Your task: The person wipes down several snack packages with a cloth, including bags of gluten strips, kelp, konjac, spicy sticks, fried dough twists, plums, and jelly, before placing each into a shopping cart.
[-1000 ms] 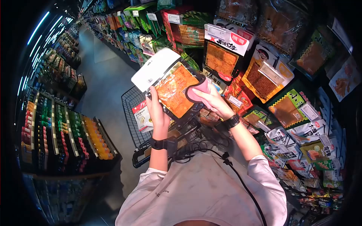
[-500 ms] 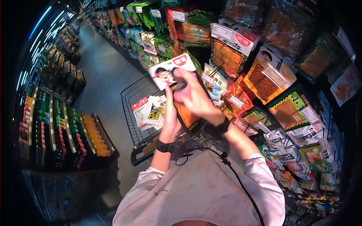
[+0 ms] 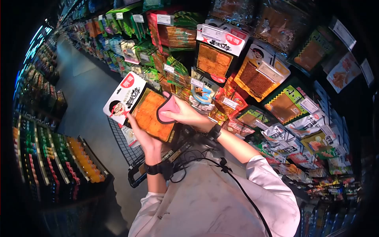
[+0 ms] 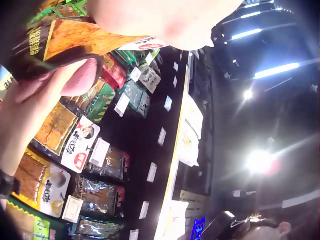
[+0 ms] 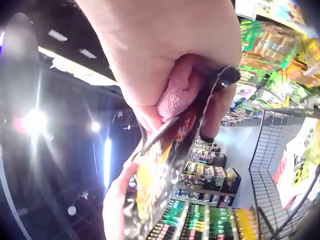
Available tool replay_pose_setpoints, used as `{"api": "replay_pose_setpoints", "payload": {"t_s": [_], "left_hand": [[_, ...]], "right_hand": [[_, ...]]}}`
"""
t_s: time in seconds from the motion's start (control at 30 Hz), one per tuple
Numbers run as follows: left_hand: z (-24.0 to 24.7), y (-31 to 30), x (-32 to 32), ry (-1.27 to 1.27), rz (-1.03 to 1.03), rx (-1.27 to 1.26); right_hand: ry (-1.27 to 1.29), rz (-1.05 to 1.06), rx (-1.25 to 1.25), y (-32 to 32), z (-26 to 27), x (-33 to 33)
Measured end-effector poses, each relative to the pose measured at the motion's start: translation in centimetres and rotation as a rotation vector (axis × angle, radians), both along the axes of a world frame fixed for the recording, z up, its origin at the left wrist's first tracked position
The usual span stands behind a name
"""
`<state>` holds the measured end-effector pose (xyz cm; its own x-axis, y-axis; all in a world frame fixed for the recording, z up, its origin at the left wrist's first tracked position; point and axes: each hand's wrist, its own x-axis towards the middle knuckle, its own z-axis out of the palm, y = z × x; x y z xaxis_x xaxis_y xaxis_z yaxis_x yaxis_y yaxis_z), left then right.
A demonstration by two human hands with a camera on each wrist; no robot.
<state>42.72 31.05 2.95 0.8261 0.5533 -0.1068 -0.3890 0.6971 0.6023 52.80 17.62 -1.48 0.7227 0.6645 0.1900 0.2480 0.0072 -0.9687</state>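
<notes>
My left hand (image 3: 147, 139) grips a flat snack packet (image 3: 152, 112) by its lower left side. It has a white header with a cartoon face and a clear window over orange-brown sheets. A pink cloth with black edging (image 3: 167, 107) is pinched in my right hand (image 3: 188, 115) against the packet's right side. In the left wrist view the packet (image 4: 87, 37) lies under my palm, with the cloth (image 4: 82, 77) beside it. The right wrist view has the pink cloth (image 5: 181, 87) bunched under my right hand, over the packet's edge.
A wire shopping cart (image 3: 123, 143) stands just beyond my hands, with flat packets (image 5: 300, 172) inside. Hanging snack packs (image 3: 215, 59) fill the rack on the right. Across the aisle floor (image 3: 81, 102), a shelf of bottles (image 3: 85, 160) stands at the left.
The packet has turned from its plain white back to its printed front. My right hand with the cloth has moved from the header down to the packet's right side. The head view has shifted.
</notes>
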Motion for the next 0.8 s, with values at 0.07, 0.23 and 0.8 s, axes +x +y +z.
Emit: {"api": "replay_pose_setpoints", "payload": {"t_s": [0.07, 0.23, 0.8], "left_hand": [[-0.4, 1.4, -0.9, 0.047, -0.007, -0.004], [-3.2, 4.8, -3.0, 0.205, -0.157, -0.041], [-4.3, 9.3, -13.2, 0.174, -0.664, 1.159]], "right_hand": [[0.383, 0.210, 0.196, -0.8, 2.0, -1.0], [0.551, 0.394, 0.024, -3.3, -1.8, -0.1], [0.494, 0.029, -0.239, 8.5, -11.5, -2.4]]}}
